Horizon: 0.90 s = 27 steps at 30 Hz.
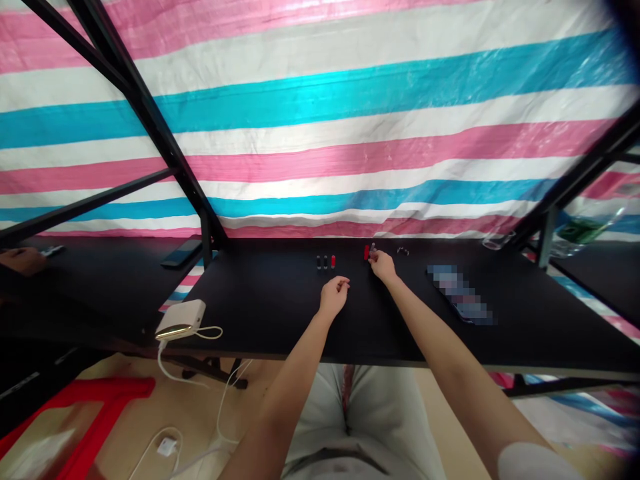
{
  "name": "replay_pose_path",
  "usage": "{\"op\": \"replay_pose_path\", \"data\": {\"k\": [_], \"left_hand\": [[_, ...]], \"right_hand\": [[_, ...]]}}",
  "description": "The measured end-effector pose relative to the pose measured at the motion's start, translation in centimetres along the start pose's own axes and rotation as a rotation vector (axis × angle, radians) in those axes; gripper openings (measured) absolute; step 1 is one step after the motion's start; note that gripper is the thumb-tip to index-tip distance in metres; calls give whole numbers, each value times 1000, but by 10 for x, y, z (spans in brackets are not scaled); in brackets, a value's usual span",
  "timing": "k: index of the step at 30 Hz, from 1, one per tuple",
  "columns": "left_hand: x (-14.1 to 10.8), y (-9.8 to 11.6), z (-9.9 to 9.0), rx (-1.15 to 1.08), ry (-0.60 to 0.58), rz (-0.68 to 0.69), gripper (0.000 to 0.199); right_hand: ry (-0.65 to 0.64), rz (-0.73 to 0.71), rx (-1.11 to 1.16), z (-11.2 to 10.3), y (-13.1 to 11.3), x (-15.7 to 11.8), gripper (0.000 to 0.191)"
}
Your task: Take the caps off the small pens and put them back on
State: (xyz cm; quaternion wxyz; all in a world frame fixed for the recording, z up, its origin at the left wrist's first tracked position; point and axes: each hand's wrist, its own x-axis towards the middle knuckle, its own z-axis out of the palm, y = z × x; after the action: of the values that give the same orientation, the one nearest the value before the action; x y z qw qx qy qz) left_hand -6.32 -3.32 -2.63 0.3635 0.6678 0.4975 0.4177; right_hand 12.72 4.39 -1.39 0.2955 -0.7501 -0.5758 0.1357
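**My right hand (pixel 383 267) at a small red piece (pixel 367 253) on a black desk (pixel 270 307)**

The red piece is toward the far edge of the desk, just left of my right fingertips, its long axis running away from me. Beside it, at those fingertips, is a clear piece (pixel 373 247), its top pointing away. My right fingers are drawn narrow; I cannot tell whether they grip either piece.

My left hand (pixel 335 295) hovers or rests nearer me, fingers curled in; I cannot tell whether it holds anything. Just beyond it, three small cylinders (pixel 325 262) make a row: two black, then a red one on the right. Their long axes are parallel, pointing away from me; whether they stand or lie is unclear.

To the right are a small dark piece (pixel 403 251) and a pixelated slab (pixel 459 295), slanting toward me; to the left, a white box (pixel 183 317).
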Motion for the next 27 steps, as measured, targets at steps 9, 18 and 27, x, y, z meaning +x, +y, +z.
{"op": "replay_pose_path", "data": {"k": [9,18,27], "left_hand": [[1,-4,1,-13,-2,10,20],[0,1,0,8,-4,-10,20],[1,4,0,61,34,34,25]], "right_hand": [[65,78,69,5,2,8,7],[59,49,68,1,2,8,12],[401,-4,467,3,-19,-59,23]]}}
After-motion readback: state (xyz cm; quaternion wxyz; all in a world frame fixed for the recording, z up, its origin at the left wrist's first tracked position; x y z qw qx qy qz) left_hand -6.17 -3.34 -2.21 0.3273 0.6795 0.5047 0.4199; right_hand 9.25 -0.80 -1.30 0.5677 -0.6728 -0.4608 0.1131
